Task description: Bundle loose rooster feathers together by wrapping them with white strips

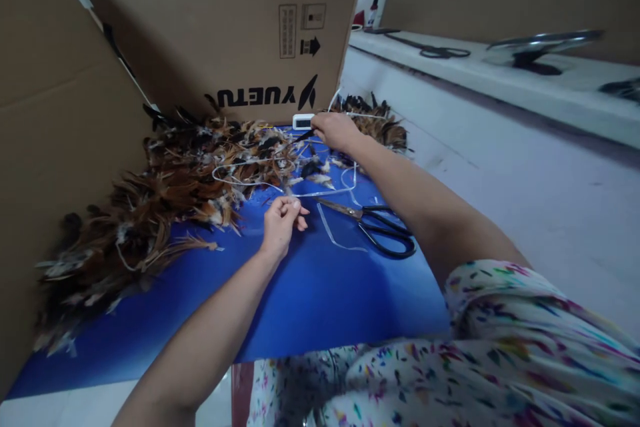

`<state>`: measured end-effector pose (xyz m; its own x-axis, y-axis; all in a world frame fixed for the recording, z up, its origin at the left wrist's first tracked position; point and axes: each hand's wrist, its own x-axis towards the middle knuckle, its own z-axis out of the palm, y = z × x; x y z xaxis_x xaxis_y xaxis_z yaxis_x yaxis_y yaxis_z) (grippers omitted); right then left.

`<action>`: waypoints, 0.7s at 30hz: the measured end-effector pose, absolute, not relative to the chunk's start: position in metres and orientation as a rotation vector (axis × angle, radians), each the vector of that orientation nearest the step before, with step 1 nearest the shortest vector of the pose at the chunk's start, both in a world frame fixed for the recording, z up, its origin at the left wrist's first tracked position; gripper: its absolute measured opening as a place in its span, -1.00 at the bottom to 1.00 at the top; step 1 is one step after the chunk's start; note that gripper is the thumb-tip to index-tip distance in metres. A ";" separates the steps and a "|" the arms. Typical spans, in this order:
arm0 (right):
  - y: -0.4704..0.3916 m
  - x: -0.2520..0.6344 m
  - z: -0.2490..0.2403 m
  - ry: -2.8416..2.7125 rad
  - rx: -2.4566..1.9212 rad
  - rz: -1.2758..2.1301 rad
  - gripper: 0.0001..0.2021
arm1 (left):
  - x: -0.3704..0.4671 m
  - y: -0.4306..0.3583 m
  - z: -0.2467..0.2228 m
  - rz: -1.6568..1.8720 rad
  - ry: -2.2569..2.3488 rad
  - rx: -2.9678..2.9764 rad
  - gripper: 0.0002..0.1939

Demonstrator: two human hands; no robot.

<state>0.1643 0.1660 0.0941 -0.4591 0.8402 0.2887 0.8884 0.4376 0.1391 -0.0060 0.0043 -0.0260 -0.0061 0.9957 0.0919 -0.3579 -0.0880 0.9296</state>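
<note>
My left hand (pixel 285 223) is closed in a pinch above the blue surface (pixel 320 307), near a thin white strip (pixel 330 193); what its fingertips hold is too small to make out. Farther back, my right hand (pixel 334 130) has its fingers together over a dark feather, beside a small white device (pixel 303 122) with a dark display. Black-handled scissors (pixel 363 215) lie to the right of my left hand, blades pointing left. Brown and black feathers (pixel 185 173) are heaped along the left and back, with another bunch (pixel 375 123) behind my right hand.
Cardboard walls (pixel 200 27) stand at the left and back. On the right, a white ledge (pixel 480 70) bears another pair of scissors (pixel 443 51), a blurred shiny object (pixel 543 50) and a small bottle (pixel 373 12). A clear strip (pixel 333 233) lies beside the nearer scissors.
</note>
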 end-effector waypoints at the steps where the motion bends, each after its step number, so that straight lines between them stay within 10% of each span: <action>1: 0.158 0.174 0.096 -2.488 -1.546 -0.407 -0.70 | -0.006 0.005 -0.026 1.425 0.885 1.003 -0.59; 21: 0.035 0.228 0.019 -2.187 -0.877 -0.508 -0.72 | -0.016 -0.003 -0.011 1.053 0.912 1.025 -0.64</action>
<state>0.2279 0.0347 0.0188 -0.5135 0.4351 0.7396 0.7167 0.6914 0.0908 -0.0161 -0.0033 -0.0113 0.2490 0.9630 -0.1026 -0.2392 0.1638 0.9571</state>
